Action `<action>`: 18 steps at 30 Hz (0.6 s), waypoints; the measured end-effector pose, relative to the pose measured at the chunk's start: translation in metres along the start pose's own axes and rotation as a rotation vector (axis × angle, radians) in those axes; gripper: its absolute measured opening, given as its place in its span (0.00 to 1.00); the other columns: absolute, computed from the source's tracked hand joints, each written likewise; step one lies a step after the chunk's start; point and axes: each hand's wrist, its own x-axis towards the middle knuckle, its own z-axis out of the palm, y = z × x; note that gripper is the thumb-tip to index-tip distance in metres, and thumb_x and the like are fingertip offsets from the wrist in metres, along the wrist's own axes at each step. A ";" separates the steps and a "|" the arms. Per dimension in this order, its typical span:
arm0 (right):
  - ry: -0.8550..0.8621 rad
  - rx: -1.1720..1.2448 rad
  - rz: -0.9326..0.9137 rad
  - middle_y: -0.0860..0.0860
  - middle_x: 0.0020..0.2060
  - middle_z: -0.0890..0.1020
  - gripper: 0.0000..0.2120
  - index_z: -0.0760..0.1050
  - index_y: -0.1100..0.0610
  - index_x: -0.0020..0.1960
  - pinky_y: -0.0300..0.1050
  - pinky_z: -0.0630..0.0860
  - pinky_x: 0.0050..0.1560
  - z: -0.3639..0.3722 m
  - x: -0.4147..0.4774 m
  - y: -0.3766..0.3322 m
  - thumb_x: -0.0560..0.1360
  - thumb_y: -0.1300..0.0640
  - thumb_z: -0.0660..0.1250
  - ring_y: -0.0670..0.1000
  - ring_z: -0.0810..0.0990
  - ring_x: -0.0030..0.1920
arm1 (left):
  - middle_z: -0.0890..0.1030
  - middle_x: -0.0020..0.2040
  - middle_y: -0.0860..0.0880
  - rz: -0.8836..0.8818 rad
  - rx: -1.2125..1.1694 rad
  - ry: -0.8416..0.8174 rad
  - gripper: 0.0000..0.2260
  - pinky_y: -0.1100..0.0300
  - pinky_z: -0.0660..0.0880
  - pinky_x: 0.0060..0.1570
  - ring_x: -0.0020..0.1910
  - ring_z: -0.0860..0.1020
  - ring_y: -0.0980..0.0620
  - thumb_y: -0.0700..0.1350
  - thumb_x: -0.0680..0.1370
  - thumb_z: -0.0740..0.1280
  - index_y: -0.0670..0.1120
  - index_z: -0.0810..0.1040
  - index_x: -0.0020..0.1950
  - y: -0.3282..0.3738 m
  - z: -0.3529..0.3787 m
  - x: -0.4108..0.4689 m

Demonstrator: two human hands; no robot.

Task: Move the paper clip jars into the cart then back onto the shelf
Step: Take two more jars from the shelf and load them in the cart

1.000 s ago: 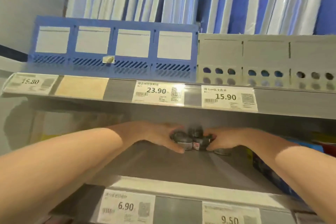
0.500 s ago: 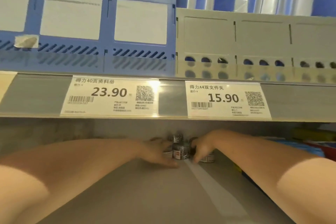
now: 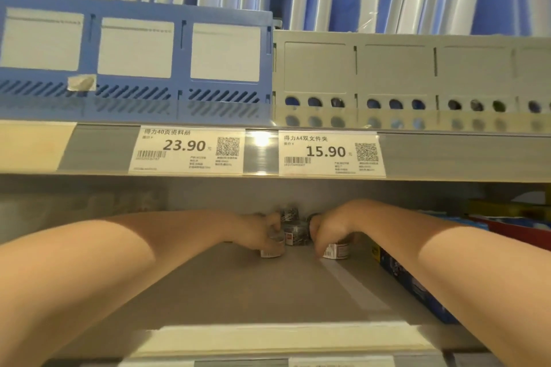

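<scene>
Both forearms are reaching deep into the lower shelf [image 3: 238, 286], meeting just below the centre of the frame. The left hand [image 3: 258, 231] is curling its fingers over the lid of the left jar [image 3: 272, 247] and gripping it from above. The thumb is hidden behind the jar. The right hand [image 3: 326, 228] is closing bent fingers down over the right jar [image 3: 338, 250], of which only the white barcode label is showing. Cannot tell where that thumb is sitting. The middle jar [image 3: 295, 235] is standing on the shelf between the two hands, just beside both, with grey clips faintly visible through its wall. The rear jar [image 3: 288, 213] is showing behind it, partly covered and blurred. All four paper clip jars are sitting at the dim back of the shelf, and any lettering on them is too small to read. Along the right side a blue box [image 3: 414, 289] is lying on the shelf, its far end hidden by the right forearm. The shelf edge above is carrying the 23.90 price tag [image 3: 186, 150] and the 15.90 price tag [image 3: 329, 153]. Above those, a blue file rack [image 3: 134, 50] is running off the left edge of the frame and a grey file rack [image 3: 402, 68] off the right edge.
</scene>
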 end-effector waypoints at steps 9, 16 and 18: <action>0.138 -0.006 -0.211 0.48 0.46 0.73 0.12 0.66 0.43 0.52 0.45 0.68 0.40 0.024 -0.052 -0.012 0.72 0.45 0.65 0.50 0.73 0.44 | 0.73 0.49 0.52 0.033 -0.084 0.068 0.16 0.56 0.71 0.47 0.50 0.72 0.51 0.60 0.70 0.69 0.56 0.65 0.47 0.039 0.000 -0.049; 0.284 0.088 -0.288 0.53 0.57 0.72 0.17 0.66 0.45 0.64 0.46 0.70 0.55 0.033 -0.101 -0.013 0.77 0.45 0.62 0.55 0.72 0.53 | 0.73 0.43 0.54 0.078 -0.145 0.187 0.12 0.62 0.67 0.38 0.43 0.72 0.54 0.52 0.73 0.70 0.51 0.69 0.48 0.061 -0.005 -0.104; 0.343 0.221 -0.306 0.53 0.59 0.72 0.15 0.68 0.48 0.63 0.44 0.68 0.57 0.034 -0.117 -0.015 0.77 0.48 0.63 0.55 0.72 0.56 | 0.73 0.42 0.55 0.089 -0.145 0.282 0.11 0.64 0.67 0.38 0.42 0.73 0.53 0.50 0.73 0.69 0.47 0.71 0.49 0.068 -0.007 -0.120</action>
